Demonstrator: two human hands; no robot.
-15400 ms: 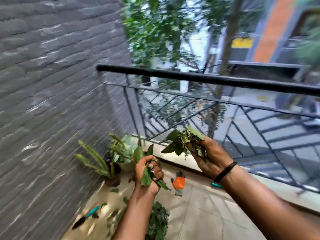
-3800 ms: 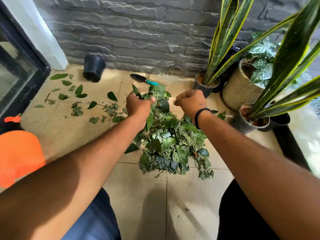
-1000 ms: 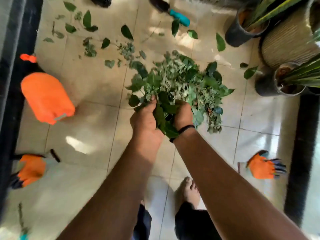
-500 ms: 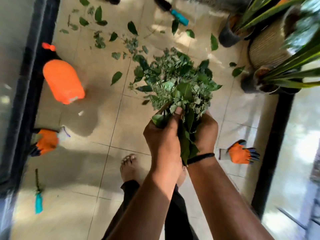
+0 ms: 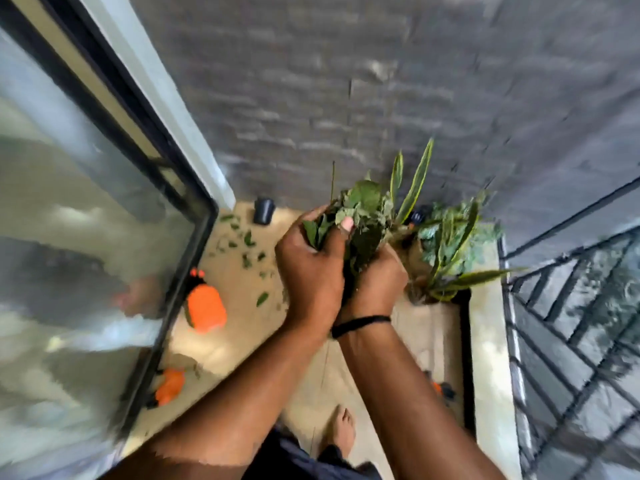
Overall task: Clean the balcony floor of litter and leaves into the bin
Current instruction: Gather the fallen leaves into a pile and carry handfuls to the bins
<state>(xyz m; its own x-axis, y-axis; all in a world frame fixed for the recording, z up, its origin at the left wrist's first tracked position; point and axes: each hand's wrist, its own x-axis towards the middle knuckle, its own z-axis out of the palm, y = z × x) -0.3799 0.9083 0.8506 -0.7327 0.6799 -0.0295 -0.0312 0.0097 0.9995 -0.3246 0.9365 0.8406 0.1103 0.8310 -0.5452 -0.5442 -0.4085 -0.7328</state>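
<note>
I hold a bunch of leaves (image 5: 363, 216) between both hands, raised well above the balcony floor (image 5: 242, 317). My left hand (image 5: 311, 268) is curled around the near side of the bunch, thumb pressed over the top. My right hand (image 5: 377, 278), with a black wristband (image 5: 360, 323) on the wrist, is cupped and closed against the far side, touching the left hand. Loose leaves (image 5: 246, 244) lie scattered on the tiles near the grey brick wall (image 5: 346, 98). A small dark pot (image 5: 264, 211) lies at the wall's foot. An orange spray bottle (image 5: 206, 308) rests on the floor beside the glass door (image 5: 86, 237); an orange glove (image 5: 169, 386) lies nearer me, by the door frame. Potted plants (image 5: 450, 244) stand to the right, just beside the black railing (image 5: 571, 323). My bare foot (image 5: 341, 431) is on the tiles below. No bin is in view. The picture is blurred.
</note>
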